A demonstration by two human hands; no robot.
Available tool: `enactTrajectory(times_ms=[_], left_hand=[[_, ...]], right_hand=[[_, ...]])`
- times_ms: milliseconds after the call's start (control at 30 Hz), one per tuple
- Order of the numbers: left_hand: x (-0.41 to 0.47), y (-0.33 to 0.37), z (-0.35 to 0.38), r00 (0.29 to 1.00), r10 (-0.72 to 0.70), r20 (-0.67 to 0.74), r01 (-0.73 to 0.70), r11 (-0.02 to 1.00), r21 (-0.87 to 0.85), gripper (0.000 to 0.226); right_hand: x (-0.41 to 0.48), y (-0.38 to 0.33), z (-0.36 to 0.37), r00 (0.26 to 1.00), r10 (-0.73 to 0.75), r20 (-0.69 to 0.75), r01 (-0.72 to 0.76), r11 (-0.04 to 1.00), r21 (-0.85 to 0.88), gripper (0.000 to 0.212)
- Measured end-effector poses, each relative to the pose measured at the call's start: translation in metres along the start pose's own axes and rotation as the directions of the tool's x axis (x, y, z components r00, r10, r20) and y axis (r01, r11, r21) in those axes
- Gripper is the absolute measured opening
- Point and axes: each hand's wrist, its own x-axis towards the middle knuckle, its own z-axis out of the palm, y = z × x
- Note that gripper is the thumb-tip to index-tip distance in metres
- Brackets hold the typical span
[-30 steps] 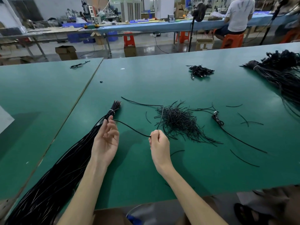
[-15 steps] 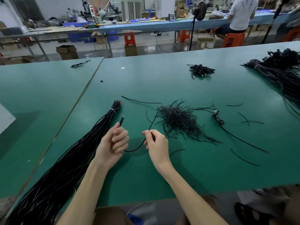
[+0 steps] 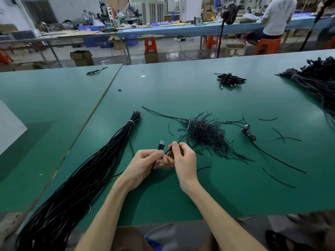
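The left hand (image 3: 145,163) pinches the USB plug (image 3: 161,144) while the right hand (image 3: 183,159) seemingly pinches its black cable (image 3: 186,131).

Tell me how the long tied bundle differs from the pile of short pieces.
The long bundle is bound by a pale tie near its far end; the pile of short pieces lies loose. The long bundle's strands run parallel, past the near edge of the green table; the pile of short pieces is tangled, ends pointing every way. Both are black and lie on it.
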Motion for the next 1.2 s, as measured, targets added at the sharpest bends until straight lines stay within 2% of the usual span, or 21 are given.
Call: enactTrajectory(times_ms=[233,367,433,633,733,933,1033,1200], left_hand=[[0.001,-0.003,0.001,0.988,0.095,-0.121,-0.090,0.995,0.051,0.032],[0.000,-0.004,-0.001,0.935,0.216,-0.281,-0.187,0.974,0.125,0.042],[-0.001,-0.004,-0.002,0.920,0.231,-0.317,-0.193,0.970,0.146,0.049],[-0.001,-0.004,-0.003,0.970,0.124,-0.207,-0.097,0.986,0.134,0.050],[-0.002,-0.003,-0.007,0.993,0.069,-0.096,-0.052,0.985,0.166,0.048],[-0.003,-0.002,-0.013,0.999,0.033,0.027,-0.037,0.988,0.150,0.039],[-0.002,-0.004,-0.010,1.000,0.026,0.005,-0.026,0.993,0.112,0.032],[0.001,-0.008,-0.001,0.981,0.091,-0.174,-0.058,0.981,0.185,0.021]], right_hand=[[0.000,0.000,-0.001,0.999,-0.002,-0.038,0.007,0.991,0.137,0.024],[0.001,0.000,-0.002,1.000,0.002,-0.030,0.003,0.986,0.166,0.024],[0.001,0.001,-0.003,0.999,0.011,-0.042,-0.002,0.981,0.192,0.024],[0.000,0.000,-0.004,0.998,0.004,-0.061,0.008,0.981,0.193,0.022],[0.001,-0.002,-0.004,0.997,-0.015,-0.078,0.030,0.980,0.196,0.022],[0.002,-0.001,-0.004,0.993,-0.049,-0.111,0.071,0.976,0.204,0.024],[0.002,0.001,-0.004,0.993,-0.050,-0.107,0.071,0.977,0.199,0.023],[0.002,0.004,-0.003,0.997,-0.043,-0.063,0.058,0.965,0.255,0.022]])
